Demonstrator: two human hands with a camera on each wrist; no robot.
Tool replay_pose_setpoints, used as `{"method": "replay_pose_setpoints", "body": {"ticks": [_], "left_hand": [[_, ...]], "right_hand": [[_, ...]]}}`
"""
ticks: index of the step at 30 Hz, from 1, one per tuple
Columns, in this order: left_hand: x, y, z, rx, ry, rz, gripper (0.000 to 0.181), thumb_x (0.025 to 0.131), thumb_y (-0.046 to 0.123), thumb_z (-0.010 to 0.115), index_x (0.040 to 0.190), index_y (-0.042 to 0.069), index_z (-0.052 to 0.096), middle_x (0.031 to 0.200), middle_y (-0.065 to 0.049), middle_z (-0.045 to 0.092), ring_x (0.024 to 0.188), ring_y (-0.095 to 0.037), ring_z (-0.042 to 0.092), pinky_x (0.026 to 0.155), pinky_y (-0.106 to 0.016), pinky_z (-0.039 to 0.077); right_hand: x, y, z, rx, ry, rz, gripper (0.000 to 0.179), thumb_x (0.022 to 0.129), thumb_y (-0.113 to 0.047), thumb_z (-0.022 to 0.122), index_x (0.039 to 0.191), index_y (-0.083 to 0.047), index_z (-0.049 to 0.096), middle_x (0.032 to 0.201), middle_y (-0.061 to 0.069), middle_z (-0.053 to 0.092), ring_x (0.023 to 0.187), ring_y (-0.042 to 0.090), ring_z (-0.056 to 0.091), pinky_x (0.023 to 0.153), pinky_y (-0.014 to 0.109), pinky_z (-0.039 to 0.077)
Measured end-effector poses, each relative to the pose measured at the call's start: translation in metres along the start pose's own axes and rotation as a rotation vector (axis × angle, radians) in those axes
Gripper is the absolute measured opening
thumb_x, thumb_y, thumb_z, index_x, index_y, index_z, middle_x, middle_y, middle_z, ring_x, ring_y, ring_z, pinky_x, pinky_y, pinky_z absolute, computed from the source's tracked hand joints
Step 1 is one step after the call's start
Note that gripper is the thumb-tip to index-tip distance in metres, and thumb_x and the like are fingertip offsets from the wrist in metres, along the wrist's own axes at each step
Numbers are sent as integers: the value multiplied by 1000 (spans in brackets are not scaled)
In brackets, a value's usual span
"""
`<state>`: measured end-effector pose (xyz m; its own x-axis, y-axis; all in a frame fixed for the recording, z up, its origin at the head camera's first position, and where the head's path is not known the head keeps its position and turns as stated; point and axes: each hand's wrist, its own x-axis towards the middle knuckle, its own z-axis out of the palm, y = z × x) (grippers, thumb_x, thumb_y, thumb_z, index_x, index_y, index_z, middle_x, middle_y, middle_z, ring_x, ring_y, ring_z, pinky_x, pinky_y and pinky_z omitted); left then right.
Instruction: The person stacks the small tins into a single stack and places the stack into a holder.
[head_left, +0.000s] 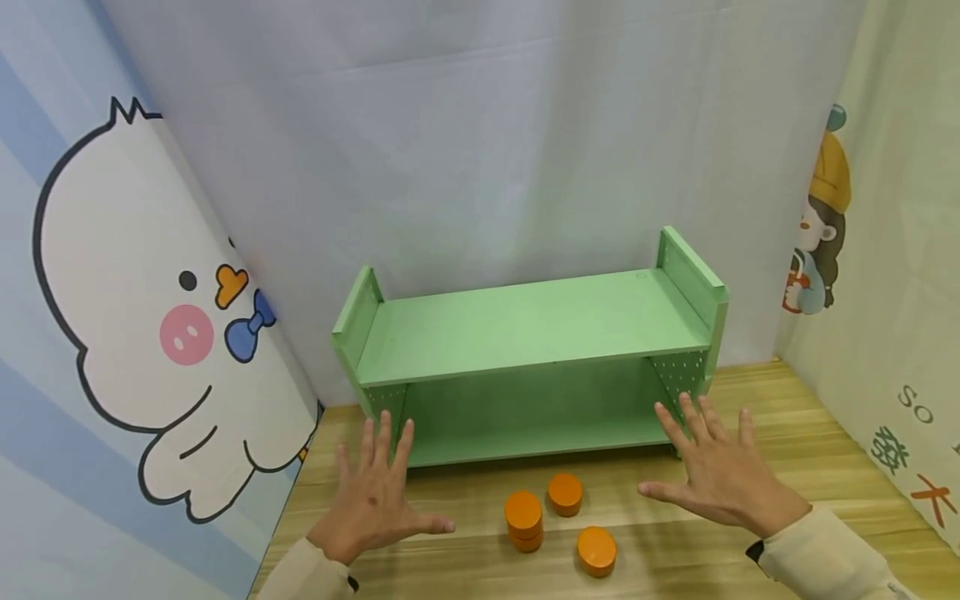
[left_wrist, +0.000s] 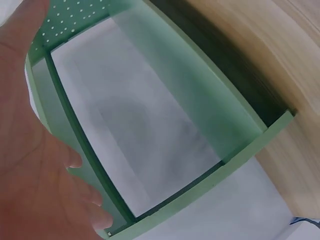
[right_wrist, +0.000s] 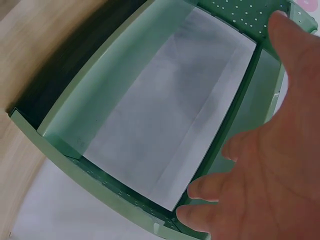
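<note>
A green two-tier shelf (head_left: 525,329) stands on the wooden table against the back curtain. In front of it are several orange round discs: two stacked, with the upper disc (head_left: 523,512) on top, one disc (head_left: 565,493) behind to the right, and another disc (head_left: 597,550) nearer me. My left hand (head_left: 378,496) hovers at the shelf's front left, fingers spread and holding nothing. At the front right, my right hand (head_left: 720,471) is spread likewise, palm down and empty. Both wrist views show the shelf's green frame (left_wrist: 200,185) beyond the palms.
A light curtain (head_left: 487,150) hangs behind the shelf. The left wall panel (head_left: 112,292) carries a white cartoon duck, and the right panel (head_left: 885,333) a cartoon figure and lettering. Wood-grain tabletop (head_left: 450,575) lies around the discs.
</note>
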<state>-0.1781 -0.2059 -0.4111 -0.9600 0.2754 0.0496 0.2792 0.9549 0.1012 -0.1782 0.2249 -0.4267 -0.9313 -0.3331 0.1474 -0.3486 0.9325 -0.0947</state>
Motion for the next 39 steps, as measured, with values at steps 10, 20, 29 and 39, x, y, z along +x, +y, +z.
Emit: {"method": "replay_pose_setpoints", "body": {"ticks": [10, 20, 29, 39], "left_hand": [[-2, 3, 8, -12, 4, -1, 140, 59, 92, 63, 159, 3, 20, 161, -31, 6, 146, -52, 9, 105, -84, 10], [1, 6, 15, -41, 0, -5, 140, 59, 89, 67, 159, 3, 18, 161, -29, 2, 147, -51, 5, 106, -83, 8], [-1, 8, 20, -120, -31, -4, 138, 62, 86, 69, 159, 3, 17, 162, -29, 0, 147, -51, 1, 105, -84, 5], [-1, 10, 26, -137, -32, -4, 137, 62, 86, 69, 159, 4, 18, 162, -29, 1, 147, -51, 3, 104, -84, 7]], "right_hand": [[-2, 0, 6, 39, 7, -7, 103, 86, -72, 59, 155, -1, 31, 156, 34, 22, 141, 55, 23, 103, 85, 7], [-3, -4, 9, 45, 31, -18, 103, 85, -72, 60, 154, 0, 33, 155, 34, 24, 141, 55, 25, 103, 85, 11], [-5, -5, 16, 70, 48, -30, 104, 85, -71, 60, 156, -2, 30, 155, 34, 24, 141, 54, 25, 104, 85, 9], [-5, -3, 25, 70, 47, -29, 105, 85, -72, 60, 156, -2, 29, 155, 34, 25, 141, 54, 26, 102, 85, 12]]}}
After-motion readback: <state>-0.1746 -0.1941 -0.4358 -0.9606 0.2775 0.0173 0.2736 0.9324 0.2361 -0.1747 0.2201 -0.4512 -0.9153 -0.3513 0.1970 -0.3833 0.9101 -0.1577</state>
